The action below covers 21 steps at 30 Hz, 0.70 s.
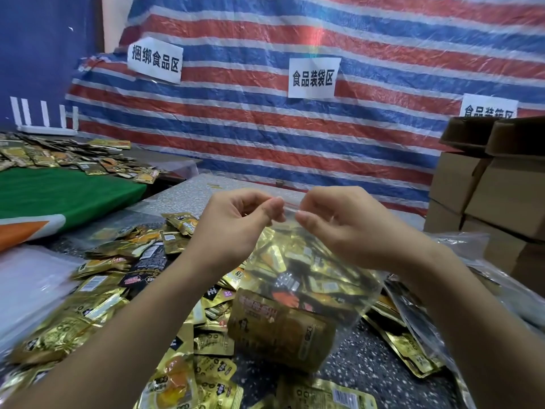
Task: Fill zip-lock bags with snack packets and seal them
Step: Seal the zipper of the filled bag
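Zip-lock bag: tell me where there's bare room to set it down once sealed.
Both hands, left hand and right hand, pinch the top of the zip-lock bag. Free patches: the speckled tabletop under the bag's right side, and the grey strip towards the striped tarp. Crowded: the loose snack packets on the left and front.

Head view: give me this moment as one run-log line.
phase: sealing | left hand: pinches zip strip | right hand: pinches zip strip | zip-lock bag: filled, held up | loose snack packets: on table
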Each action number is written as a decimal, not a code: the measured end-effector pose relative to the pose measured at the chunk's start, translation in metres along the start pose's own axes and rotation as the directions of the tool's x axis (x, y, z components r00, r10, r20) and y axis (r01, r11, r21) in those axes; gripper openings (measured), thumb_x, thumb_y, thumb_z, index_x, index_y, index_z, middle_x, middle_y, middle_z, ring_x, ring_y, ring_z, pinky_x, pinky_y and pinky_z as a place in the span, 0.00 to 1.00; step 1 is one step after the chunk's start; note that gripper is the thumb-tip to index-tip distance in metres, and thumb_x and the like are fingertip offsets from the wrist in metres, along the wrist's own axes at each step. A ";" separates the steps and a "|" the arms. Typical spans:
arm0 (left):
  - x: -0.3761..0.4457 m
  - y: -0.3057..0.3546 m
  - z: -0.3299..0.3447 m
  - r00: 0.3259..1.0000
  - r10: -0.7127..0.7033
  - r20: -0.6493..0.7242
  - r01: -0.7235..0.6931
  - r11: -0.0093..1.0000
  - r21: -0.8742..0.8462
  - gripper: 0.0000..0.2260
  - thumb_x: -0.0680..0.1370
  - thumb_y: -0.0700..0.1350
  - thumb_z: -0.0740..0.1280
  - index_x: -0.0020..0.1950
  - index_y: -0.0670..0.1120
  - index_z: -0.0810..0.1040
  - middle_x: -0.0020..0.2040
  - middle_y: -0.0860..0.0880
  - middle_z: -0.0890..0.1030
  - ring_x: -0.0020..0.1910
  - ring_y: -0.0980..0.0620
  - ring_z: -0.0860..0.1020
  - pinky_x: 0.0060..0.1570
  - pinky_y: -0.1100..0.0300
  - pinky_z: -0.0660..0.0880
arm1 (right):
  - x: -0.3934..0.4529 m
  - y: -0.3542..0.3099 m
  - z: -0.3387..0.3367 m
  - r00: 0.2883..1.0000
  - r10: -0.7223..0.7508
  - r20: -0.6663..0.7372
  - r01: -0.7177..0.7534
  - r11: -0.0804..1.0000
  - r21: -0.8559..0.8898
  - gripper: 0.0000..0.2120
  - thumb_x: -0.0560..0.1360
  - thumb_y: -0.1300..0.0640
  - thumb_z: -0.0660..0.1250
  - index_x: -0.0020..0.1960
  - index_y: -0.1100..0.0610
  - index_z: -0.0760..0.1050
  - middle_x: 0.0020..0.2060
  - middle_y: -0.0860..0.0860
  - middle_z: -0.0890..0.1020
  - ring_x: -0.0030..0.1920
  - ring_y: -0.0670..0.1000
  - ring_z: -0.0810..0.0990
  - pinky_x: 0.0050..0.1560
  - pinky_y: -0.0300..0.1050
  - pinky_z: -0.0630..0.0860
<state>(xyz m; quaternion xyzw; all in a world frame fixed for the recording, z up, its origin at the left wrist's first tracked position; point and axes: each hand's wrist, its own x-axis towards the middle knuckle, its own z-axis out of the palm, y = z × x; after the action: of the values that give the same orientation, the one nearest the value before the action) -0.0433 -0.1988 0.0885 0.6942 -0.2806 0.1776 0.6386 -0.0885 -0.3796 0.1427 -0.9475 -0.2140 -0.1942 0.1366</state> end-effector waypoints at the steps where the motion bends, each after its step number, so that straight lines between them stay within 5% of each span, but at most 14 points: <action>1: 0.000 0.001 0.000 1.000 0.014 0.000 -0.014 1.000 -0.004 0.08 0.79 0.45 0.69 0.40 0.50 0.84 0.37 0.51 0.85 0.36 0.59 0.78 0.42 0.57 0.76 | 0.002 -0.004 0.000 1.000 -0.009 -0.011 0.009 1.000 0.014 0.11 0.78 0.44 0.61 0.44 0.48 0.77 0.37 0.43 0.78 0.38 0.42 0.75 0.37 0.42 0.74; 6: -0.002 0.009 0.002 0.994 0.108 -0.018 -0.108 0.994 0.007 0.09 0.79 0.43 0.68 0.40 0.52 0.82 0.34 0.57 0.83 0.34 0.63 0.78 0.38 0.72 0.72 | 0.012 -0.016 -0.003 0.997 -0.030 -0.075 0.037 0.995 0.089 0.08 0.79 0.51 0.67 0.43 0.51 0.79 0.33 0.44 0.78 0.34 0.43 0.75 0.31 0.38 0.70; 21: -0.008 0.022 0.000 0.974 0.214 -0.074 -0.205 0.972 0.114 0.08 0.80 0.45 0.66 0.42 0.51 0.82 0.38 0.51 0.82 0.35 0.45 0.79 0.36 0.45 0.73 | 0.002 -0.027 0.002 0.980 0.011 -0.199 0.026 0.983 0.182 0.07 0.79 0.53 0.69 0.42 0.52 0.80 0.30 0.44 0.77 0.31 0.43 0.73 0.30 0.36 0.67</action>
<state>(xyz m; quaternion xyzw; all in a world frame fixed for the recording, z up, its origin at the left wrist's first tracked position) -0.0632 -0.1982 0.1012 0.6851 -0.3150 0.2884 0.5901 -0.0989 -0.3550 0.1462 -0.9057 -0.2200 -0.2682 0.2436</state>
